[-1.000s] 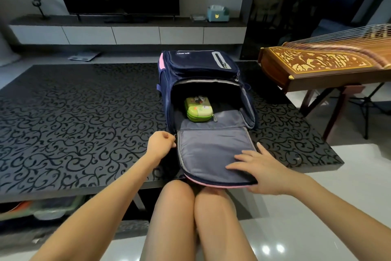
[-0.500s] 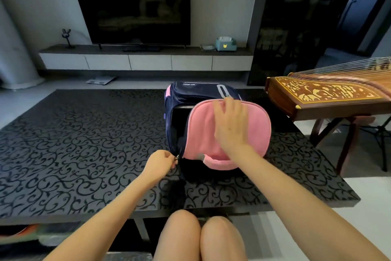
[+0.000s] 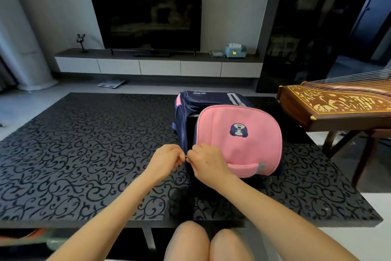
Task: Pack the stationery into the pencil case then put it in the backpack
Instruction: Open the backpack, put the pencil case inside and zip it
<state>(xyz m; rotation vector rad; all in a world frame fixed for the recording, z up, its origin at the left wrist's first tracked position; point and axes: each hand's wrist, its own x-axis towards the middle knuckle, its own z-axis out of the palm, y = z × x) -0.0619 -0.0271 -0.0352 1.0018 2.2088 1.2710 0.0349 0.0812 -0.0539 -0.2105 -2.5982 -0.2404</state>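
Observation:
A navy backpack [image 3: 190, 112] lies on the black patterned table [image 3: 84, 155]. Its pink front flap [image 3: 249, 146], with a small dog badge, is folded up over the opening. A dark gap stays open along the flap's left edge. The green pencil case is hidden inside. My left hand [image 3: 167, 160] pinches the bag's lower left edge by the zip. My right hand [image 3: 206, 162] meets it there and pinches a small metal zipper pull between the two hands.
A wooden zither [image 3: 338, 104] on a stand sits right of the table, close to the backpack. Beyond the table are a TV [image 3: 146, 15], a low cabinet [image 3: 158, 66] and a teal tissue box [image 3: 235, 51]. My knees are under the table's near edge.
The flap, open one second ago with the green case visible, has been swung up over the opening. My right hand left the flap's top and came down to the zipper beside my left hand.

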